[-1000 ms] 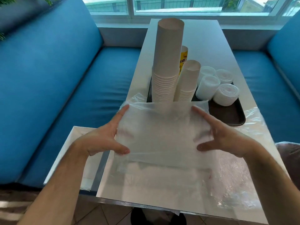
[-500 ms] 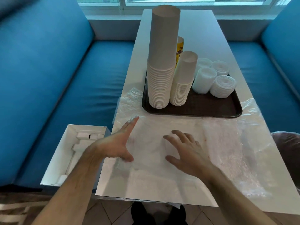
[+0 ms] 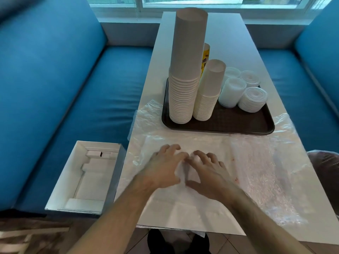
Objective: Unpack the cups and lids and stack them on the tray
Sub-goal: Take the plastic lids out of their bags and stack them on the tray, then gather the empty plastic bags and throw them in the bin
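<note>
On the dark brown tray [image 3: 229,126] stand a tall stack of white paper cups [image 3: 185,79] and a shorter stack [image 3: 209,96], both upside down. To their right lie several stacks of clear lids [image 3: 252,97]. An empty clear plastic bag [image 3: 256,162] lies flat on the white table in front of the tray. My left hand [image 3: 163,167] and my right hand [image 3: 207,173] rest side by side on the bag's left part. Their fingers are arched, with the tips on the plastic and nearly touching each other.
A yellow printed cup [image 3: 205,55] stands behind the cup stacks. An open white box [image 3: 86,178] with a moulded insert sits on the blue bench [image 3: 82,88] to the left. A dark bin lined with plastic [image 3: 324,167] is at the right edge. Another blue bench is on the right.
I held the bag up in front of the cups a second ago. It now lies flat on the table, and both hands have come together on top of it.
</note>
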